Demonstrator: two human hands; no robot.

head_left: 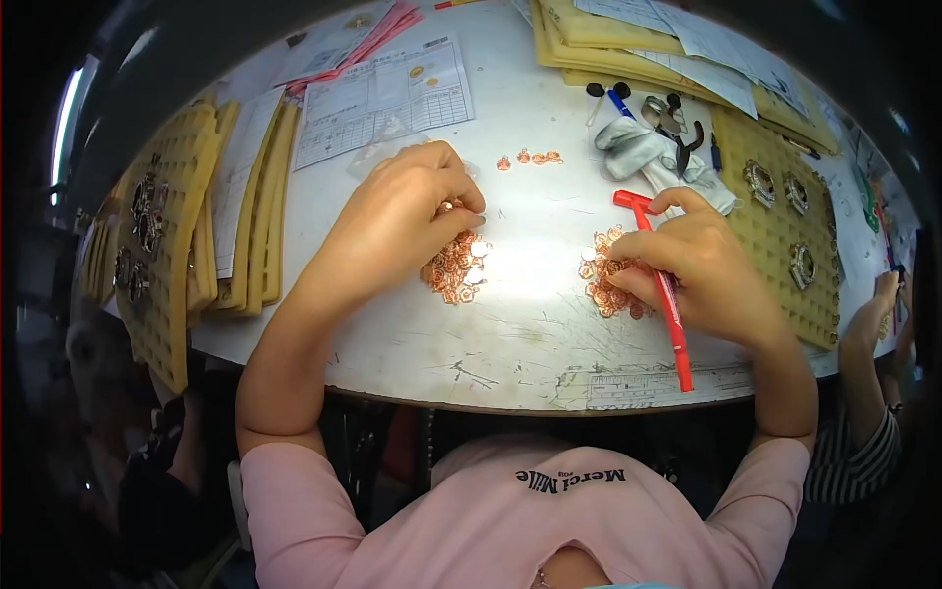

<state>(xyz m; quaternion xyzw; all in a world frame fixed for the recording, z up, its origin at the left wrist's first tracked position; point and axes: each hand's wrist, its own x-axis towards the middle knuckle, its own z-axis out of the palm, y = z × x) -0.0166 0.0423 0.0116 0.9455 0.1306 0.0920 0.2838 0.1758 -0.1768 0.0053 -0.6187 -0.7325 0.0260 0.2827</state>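
A pile of small round copper-coloured pieces (454, 270) lies on the white table, left of centre. Over its far edge my left hand (407, 211) is closed, thumb and fingers pinched around a small copper-coloured piece that is mostly hidden. A second pile of such pieces (610, 294) sits to the right. My right hand (706, 260) holds a red pen (675, 334) across its fingers, with a red crosspiece at the far end. Thumb and index fingertip of that hand touch the right pile. Several loose copper-coloured pieces (538, 157) form a short row farther back.
Yellow foam trays (265, 206) stand at left, and another (765, 236) with metal rings lies at right. Behind my right hand are a whitish cloth (633, 147) and dark-handled pliers (687, 147). A printed sheet (392, 93) lies at the back. Another person's hand (873, 309) shows far right.
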